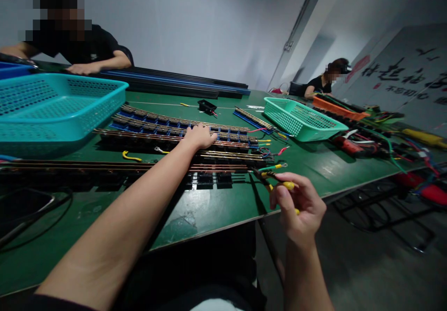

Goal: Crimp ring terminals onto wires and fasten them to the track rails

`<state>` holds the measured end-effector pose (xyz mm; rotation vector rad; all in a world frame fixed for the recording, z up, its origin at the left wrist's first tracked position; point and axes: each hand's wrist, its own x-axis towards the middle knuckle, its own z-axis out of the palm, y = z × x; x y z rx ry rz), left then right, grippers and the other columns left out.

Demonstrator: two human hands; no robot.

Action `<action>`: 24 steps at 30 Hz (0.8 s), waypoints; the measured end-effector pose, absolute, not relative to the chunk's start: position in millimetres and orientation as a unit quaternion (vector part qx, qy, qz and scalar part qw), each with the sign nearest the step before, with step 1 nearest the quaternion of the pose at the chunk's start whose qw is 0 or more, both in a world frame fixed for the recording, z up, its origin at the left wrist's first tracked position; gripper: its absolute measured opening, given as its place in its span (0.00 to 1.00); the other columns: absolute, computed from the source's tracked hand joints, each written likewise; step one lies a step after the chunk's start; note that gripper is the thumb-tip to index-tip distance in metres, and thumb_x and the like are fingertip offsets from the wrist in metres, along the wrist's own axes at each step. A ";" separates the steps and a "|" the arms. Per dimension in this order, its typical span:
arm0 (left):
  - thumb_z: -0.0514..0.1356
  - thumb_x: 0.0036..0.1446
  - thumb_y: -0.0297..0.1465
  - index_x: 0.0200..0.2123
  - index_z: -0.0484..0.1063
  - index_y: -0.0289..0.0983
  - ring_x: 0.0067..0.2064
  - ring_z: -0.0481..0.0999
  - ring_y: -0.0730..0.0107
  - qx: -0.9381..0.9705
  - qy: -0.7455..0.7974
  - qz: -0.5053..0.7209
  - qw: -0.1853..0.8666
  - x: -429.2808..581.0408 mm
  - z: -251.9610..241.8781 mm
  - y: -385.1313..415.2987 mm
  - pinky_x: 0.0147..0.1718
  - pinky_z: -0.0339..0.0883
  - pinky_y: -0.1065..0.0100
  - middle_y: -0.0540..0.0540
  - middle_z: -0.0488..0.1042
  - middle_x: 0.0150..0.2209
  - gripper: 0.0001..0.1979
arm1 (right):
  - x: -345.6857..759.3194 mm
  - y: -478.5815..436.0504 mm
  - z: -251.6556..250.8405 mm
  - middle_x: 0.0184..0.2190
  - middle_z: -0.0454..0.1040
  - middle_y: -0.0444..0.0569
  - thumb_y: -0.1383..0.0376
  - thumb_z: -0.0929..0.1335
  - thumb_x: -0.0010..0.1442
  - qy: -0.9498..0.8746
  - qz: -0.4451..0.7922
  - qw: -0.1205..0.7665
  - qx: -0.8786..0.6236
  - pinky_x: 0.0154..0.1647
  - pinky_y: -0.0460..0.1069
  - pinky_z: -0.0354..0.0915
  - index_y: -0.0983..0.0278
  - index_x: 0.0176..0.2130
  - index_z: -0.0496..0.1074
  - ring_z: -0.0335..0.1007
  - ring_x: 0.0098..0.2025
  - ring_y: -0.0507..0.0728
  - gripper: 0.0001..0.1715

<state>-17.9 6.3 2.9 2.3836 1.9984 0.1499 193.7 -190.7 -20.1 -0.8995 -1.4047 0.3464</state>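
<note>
Your left hand (199, 137) rests palm-down on the far blue-based strips (230, 137), likely to steady them (whether its fingers grip, I cannot tell), while your right hand (303, 207) grasps a yellow-handled tool (288, 185), probably angled so its tip meets the right end of the near copper-railed strip (218, 167) on the green surface (213, 208).

A green table (213, 211) carried rows of rails (230, 155) across its middle. Around them, a turquoise basket (66, 124) sat at ten o'clock, a black box (206, 107) at twelve, a mint basket (309, 133) at two. At nine, a yellow hook (132, 156) lay between two rows of rails.
</note>
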 end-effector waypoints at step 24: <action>0.39 0.60 0.46 0.56 0.64 0.32 0.57 0.64 0.49 0.767 0.639 0.051 0.010 -18.9 2.4 5.2 0.53 0.57 0.50 0.32 0.62 0.59 0.32 | 196.1 -195.5 -22.5 0.19 0.64 0.39 0.67 0.68 0.55 -0.605 0.156 0.655 -0.425 0.15 0.41 0.53 0.63 0.38 0.71 0.56 0.16 0.45 0.07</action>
